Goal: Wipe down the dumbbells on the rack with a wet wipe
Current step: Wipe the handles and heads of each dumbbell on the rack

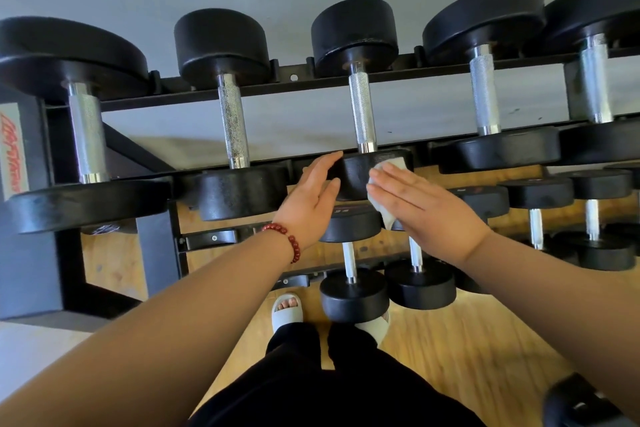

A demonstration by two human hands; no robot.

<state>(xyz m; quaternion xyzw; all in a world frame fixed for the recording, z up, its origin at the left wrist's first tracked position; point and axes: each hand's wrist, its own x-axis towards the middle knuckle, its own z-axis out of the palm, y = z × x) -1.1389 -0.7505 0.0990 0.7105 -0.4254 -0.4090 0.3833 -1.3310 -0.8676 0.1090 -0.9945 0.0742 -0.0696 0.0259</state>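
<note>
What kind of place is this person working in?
Most likely a gym or weights room: black dumbbells with knurled steel handles sit in rows on a two-tier metal rack, above a wooden floor.

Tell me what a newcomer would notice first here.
First, the two hands meeting mid-frame: the right hand presses a white wipe flat on the near head of the third dumbbell from the left, and the left hand lies against that head's other side. Next come the big black weights with bright knurled handles lined along the rack, then the red bead bracelet on the left wrist.
</note>
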